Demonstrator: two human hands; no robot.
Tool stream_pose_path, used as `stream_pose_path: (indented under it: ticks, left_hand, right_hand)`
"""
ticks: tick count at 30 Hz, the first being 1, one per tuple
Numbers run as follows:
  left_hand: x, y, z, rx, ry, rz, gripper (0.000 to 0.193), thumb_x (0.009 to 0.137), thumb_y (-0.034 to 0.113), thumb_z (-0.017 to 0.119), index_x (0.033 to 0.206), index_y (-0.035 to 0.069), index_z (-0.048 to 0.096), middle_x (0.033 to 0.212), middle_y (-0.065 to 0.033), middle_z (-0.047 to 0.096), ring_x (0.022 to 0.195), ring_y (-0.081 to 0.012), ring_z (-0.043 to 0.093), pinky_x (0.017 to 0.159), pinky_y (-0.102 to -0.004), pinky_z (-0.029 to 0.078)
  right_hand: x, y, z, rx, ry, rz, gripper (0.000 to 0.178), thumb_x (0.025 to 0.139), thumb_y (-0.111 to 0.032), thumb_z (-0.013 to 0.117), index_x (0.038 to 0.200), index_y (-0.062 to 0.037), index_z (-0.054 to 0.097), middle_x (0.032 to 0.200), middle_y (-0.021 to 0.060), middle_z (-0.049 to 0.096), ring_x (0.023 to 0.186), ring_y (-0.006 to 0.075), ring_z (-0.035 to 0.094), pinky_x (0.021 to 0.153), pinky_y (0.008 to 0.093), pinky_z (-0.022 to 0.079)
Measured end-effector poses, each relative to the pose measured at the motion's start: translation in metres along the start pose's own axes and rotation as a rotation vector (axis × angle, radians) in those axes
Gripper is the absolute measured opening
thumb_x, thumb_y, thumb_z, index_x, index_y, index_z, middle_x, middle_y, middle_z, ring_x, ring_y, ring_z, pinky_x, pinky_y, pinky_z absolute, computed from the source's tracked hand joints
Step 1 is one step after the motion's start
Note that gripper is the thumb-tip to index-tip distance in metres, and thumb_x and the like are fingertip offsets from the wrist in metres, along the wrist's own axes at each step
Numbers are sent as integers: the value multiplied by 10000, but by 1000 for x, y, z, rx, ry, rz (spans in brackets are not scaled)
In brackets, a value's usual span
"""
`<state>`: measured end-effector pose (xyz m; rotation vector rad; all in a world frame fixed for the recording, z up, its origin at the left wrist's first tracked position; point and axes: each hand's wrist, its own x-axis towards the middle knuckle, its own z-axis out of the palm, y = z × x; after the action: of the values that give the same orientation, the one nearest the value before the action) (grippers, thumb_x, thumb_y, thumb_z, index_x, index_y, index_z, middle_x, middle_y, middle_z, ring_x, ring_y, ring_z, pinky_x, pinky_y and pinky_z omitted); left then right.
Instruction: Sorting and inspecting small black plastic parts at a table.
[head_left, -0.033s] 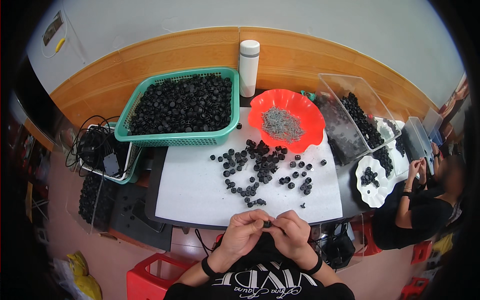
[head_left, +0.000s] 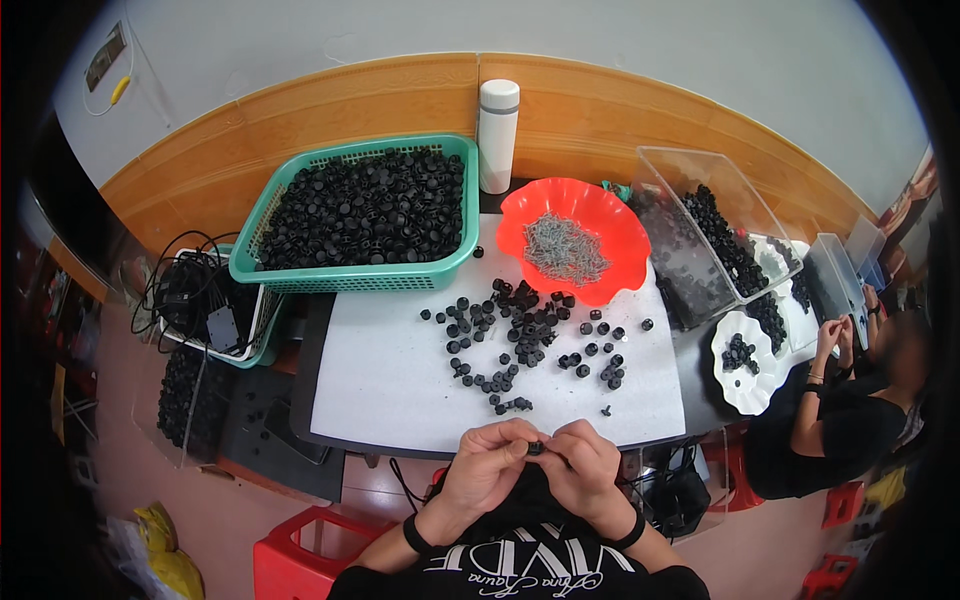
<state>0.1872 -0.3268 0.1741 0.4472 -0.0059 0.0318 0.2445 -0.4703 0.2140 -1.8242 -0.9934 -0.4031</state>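
Just off the table's front edge, my left hand (head_left: pixel 489 466) and my right hand (head_left: pixel 577 470) meet, fingertips pinched around one small black plastic part (head_left: pixel 535 448). Fingers cover most of that part, so its exact shape is hidden. In front of my hands, a loose group of similar black parts (head_left: pixel 525 325) lies on a white sheet (head_left: pixel 390 380). Behind them stands a red wavy-rimmed bowl (head_left: pixel 628 235) holding many thin silvery metal pins (head_left: pixel 565 250).
A green basket (head_left: pixel 455 270) heaped with black parts stands back left, beside a white bottle (head_left: pixel 497 140). To the right are a clear bin (head_left: pixel 690 300) and a white scalloped dish (head_left: pixel 735 395). A co-worker (head_left: pixel 850 430) sits far right. A red stool (head_left: pixel 300 550) stands lower left.
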Motion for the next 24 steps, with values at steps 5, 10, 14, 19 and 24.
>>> stream_pose_path:
  ticks: [5, 10, 14, 19, 24]
  left_hand:
    - [-4, 1, -5, 34, 22, 72, 109, 950, -8, 631, 1014, -39, 714, 1085, -151, 681, 977, -208, 654, 914, -330, 515]
    - [-1, 4, -6, 13, 71, 42, 362, 964, -66, 571, 1324, -32, 580, 1083, -155, 708, 1035, -216, 671, 948, -350, 527]
    - [-6, 19, 5, 66, 151, 82, 441, 989, -33, 552, 1425, -35, 490, 1206, -204, 683, 1060, -219, 671, 936, -343, 544]
    - [-15, 40, -25, 206, 185, 185, 371, 1008, 42, 567, 1374, -21, 558, 1264, -205, 664, 1070, -215, 667, 928, -320, 533]
    - [-20, 57, -17, 285, 201, 212, 309, 1003, 66, 595, 1299, -19, 627, 1241, -192, 680, 1045, -209, 674, 905, -303, 526]
  right_hand:
    - [3, -5, 4, -14, -25, 25, 310, 676, 45, 797, 958, 13, 672, 775, 125, 596, 571, 254, 597, 489, 326, 473]
    - [13, -16, -1, -243, -142, 18, 370, 675, 24, 775, 1037, -23, 718, 879, 128, 618, 644, 238, 610, 526, 326, 495]
    - [34, -21, 3, -323, -210, -76, 332, 670, 15, 753, 997, -33, 717, 956, 145, 611, 791, 268, 627, 591, 371, 517]
    - [132, -2, 43, 104, -372, -86, 264, 740, -41, 759, 982, 7, 665, 762, 158, 600, 662, 313, 622, 597, 408, 493]
    - [232, -35, 60, 379, -173, 95, 240, 803, -17, 722, 1029, 34, 659, 855, 165, 673, 693, 226, 648, 629, 342, 510]
